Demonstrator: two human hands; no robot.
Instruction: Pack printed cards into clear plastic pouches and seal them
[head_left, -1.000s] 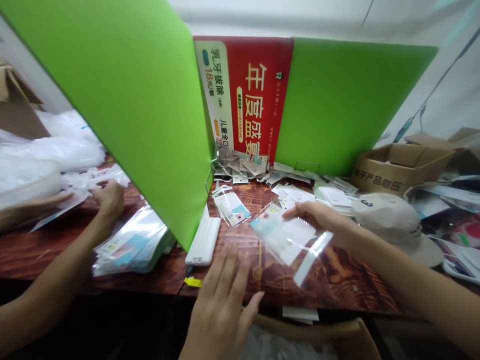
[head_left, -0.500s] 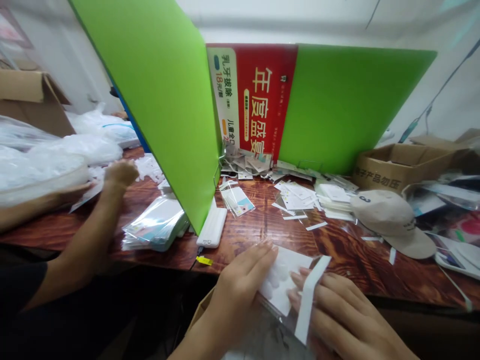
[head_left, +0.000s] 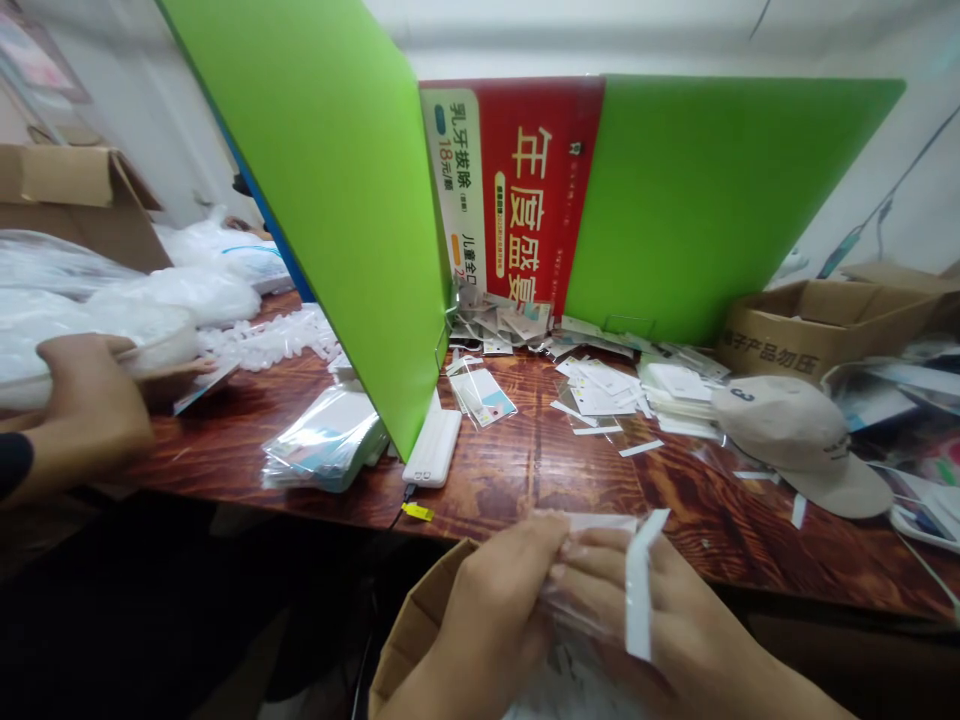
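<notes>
Low at the front edge of the table, both my hands hold a clear plastic bag (head_left: 574, 608) with a white strip along its flap. My left hand (head_left: 499, 590) is closed on the bag's left side, fingers bent. My right hand (head_left: 686, 625) presses its fingers together on the bag, fingertips meeting my left hand. The white strip (head_left: 639, 600) crosses over the right fingers. My hands mostly hide what is inside the bag. Below them stands an open cardboard box (head_left: 409, 625) with clear plastic in it.
Loose bagged cards (head_left: 487, 395) and a card stack (head_left: 679, 395) lie ahead, beside a beige cap (head_left: 795, 435). A white power bank (head_left: 435, 450) sits by the green partition (head_left: 337, 200). Left of it are bagged cards (head_left: 330, 440) and a co-worker's hand (head_left: 94, 385).
The white card with pale pieces, plainly visible before, is now mostly covered by my hands, which have come together. The co-worker's raised hand has moved left and down to the white plastic bags.
</notes>
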